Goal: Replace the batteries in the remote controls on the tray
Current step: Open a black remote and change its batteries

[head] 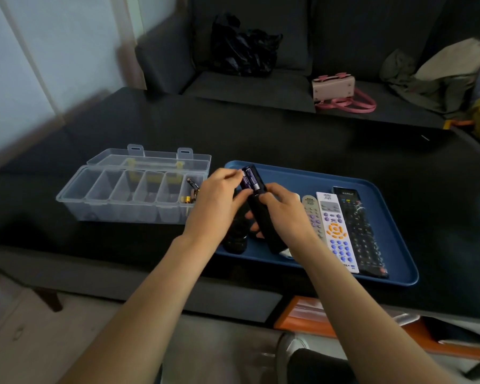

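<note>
The black remote point(263, 217) is held back-side up just above the near-left part of the blue tray point(394, 217), its battery bay open at the far end with two purple batteries point(249, 180) seated side by side. The right hand point(284, 214) wraps the middle of the body, fingers curled beneath and thumb on top near the bay. The left hand point(219, 200) pinches at the batteries with thumb and fingertips. Judged from its look, the remote is light, rigid plastic with a smooth, somewhat slippery shell; hold it mid-body, clear of the bay, as the right hand does. The batteries are small, hard cylinders that roll freely; take each by its sides and lift the end that is not spring-loaded. At 3 o'clock of the held remote, three further remotes lie parallel on the tray: a beige remote point(312, 214), a white remote point(337, 231) with orange and purple buttons, and a long black remote point(360, 231). A dark object lies on the tray under the left wrist; its identity cannot be told. At 9 o'clock, a clear organizer box point(128, 195) stands open, with loose batteries point(191, 192) in its rightmost compartment. All rest on a dark table point(288, 134). At 12 o'clock, a dark sofa point(261, 87) carries a black bag point(244, 45), a pink handbag point(336, 90) and clothing point(441, 76).
</note>
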A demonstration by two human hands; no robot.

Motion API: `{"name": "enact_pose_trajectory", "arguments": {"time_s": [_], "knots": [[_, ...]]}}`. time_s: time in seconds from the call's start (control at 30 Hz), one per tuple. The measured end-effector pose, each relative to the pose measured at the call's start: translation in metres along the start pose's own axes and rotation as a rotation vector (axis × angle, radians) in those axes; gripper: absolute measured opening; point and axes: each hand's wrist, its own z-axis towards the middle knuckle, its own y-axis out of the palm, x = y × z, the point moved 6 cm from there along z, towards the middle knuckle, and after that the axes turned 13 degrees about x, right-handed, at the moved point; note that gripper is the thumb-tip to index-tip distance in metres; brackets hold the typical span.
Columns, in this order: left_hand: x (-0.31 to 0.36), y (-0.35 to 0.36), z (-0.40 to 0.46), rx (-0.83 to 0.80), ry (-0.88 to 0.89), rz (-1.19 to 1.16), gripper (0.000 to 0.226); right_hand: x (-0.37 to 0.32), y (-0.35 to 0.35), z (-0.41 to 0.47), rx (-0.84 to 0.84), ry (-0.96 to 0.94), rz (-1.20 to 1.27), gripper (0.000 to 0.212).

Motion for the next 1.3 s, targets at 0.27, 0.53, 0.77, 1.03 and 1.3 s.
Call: {"name": "enact_pose_trajectory", "arguments": {"time_s": [0.27, 0.53, 0.77, 1.03, 1.3], "knots": [[0.002, 0.019, -0.015, -0.153, 0.253, 0.362, 0.062, -0.003, 0.004, -0.001, 0.044, -0.086, -0.108, 0.017], [-0.008, 0.011, -0.014, -0.119, 0.1, 0.112, 0.044, -0.003, 0.014, -0.002, 0.031, -0.099, -0.197, 0.016], [-0.029, -0.004, -0.003, 0.01, -0.264, -0.221, 0.035, -0.004, 0.013, -0.005, 0.013, -0.123, -0.242, 0.014], [-0.041, -0.001, -0.002, -0.073, -0.48, -0.365, 0.035, -0.008, 0.017, -0.009, -0.01, -0.201, -0.365, 0.014], [-0.043, 0.0, -0.002, -0.017, -0.414, -0.311, 0.02, -0.011, 0.02, -0.009, -0.009, -0.204, -0.373, 0.016]]}}
